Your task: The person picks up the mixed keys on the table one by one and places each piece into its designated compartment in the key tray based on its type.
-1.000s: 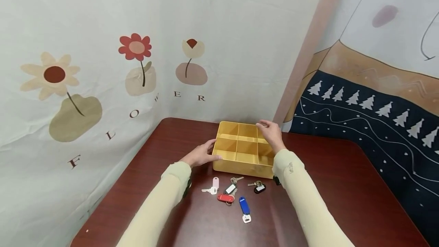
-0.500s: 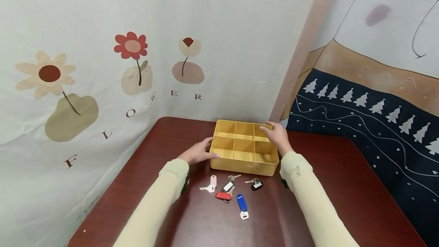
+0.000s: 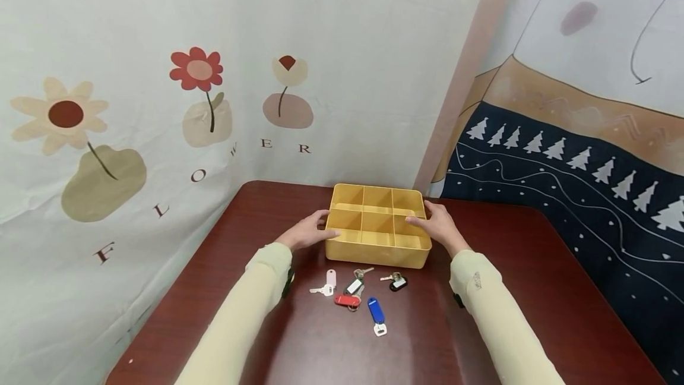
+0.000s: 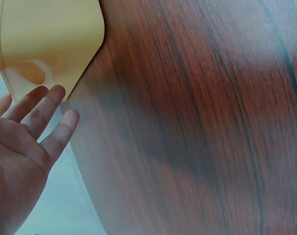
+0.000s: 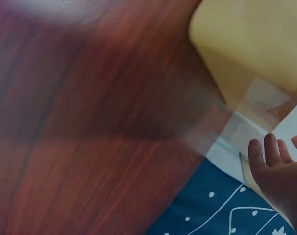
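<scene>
A yellow six-part organizer box (image 3: pixel 376 254) stands on the dark red table, its compartments facing up with nothing seen in them. My left hand (image 3: pixel 306 232) lies along its left side, thumb at the front left rim; the left wrist view has its fingers (image 4: pixel 45 110) extended near the box wall. At the right side is my right hand (image 3: pixel 439 224), thumb reaching over the rim, its other fingers (image 5: pixel 271 149) extended outside. In front lie several keys with tags: pink (image 3: pixel 331 278), dark green (image 3: pixel 354 286), red (image 3: pixel 347 300), blue (image 3: pixel 376 311) and black (image 3: pixel 398 284).
The wooden table (image 3: pixel 203 314) has rounded far corners. A pale flower-print cloth (image 3: pixel 374 76) hangs close behind the box. On the right hangs a dark blue cloth (image 3: pixel 534 177) with white trees.
My right hand has moved from above the box's back right corner down and outward to its right side. The left hand stays at the left side. The keys lie as before.
</scene>
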A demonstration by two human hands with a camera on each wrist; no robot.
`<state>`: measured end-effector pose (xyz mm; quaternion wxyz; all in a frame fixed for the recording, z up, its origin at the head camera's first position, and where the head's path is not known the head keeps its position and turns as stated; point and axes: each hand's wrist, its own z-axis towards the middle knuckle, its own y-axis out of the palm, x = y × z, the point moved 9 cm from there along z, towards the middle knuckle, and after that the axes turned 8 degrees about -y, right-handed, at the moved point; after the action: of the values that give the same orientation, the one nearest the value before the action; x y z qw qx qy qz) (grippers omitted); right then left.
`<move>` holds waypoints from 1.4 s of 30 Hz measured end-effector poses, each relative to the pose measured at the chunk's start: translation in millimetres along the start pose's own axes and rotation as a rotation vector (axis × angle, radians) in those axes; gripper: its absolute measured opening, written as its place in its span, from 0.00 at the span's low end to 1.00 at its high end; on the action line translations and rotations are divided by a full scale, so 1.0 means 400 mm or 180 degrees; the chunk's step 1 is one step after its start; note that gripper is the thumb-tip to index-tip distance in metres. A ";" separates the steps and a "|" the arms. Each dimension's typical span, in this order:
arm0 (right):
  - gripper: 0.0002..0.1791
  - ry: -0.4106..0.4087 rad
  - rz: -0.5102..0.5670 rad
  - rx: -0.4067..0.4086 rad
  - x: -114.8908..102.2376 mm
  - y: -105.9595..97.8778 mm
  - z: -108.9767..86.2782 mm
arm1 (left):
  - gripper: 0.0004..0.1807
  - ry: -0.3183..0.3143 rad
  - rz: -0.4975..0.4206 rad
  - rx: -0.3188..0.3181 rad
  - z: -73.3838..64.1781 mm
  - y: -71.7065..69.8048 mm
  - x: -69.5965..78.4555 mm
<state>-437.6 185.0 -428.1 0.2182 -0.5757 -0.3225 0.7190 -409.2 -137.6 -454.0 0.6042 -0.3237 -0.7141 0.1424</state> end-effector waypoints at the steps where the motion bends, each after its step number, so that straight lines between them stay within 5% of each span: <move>1: 0.51 0.0028 0.0017 -0.0041 0.007 0.002 -0.006 | 0.44 -0.0001 -0.0014 0.0002 0.000 0.000 0.000; 10: 0.57 0.0080 0.0199 -0.0389 0.024 0.043 -0.057 | 0.42 -0.0090 -0.0259 0.0105 -0.018 -0.040 -0.042; 17: 0.61 0.0139 0.0186 -0.0428 0.025 0.060 -0.075 | 0.38 -0.0192 -0.0153 0.0225 -0.044 -0.072 -0.099; 27: 0.57 0.0023 0.0270 -0.0396 0.013 0.063 -0.081 | 0.30 0.0000 -0.0012 0.0063 -0.076 -0.048 -0.105; 42: 0.54 0.0177 0.0401 -0.0417 0.018 0.068 -0.086 | 0.22 0.0388 0.0120 -0.0123 -0.125 0.012 -0.088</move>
<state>-404.6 178.4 -457.0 0.1432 -0.6276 -0.3258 0.6925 -357.9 -165.8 -472.6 0.6374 -0.3567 -0.6724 0.1200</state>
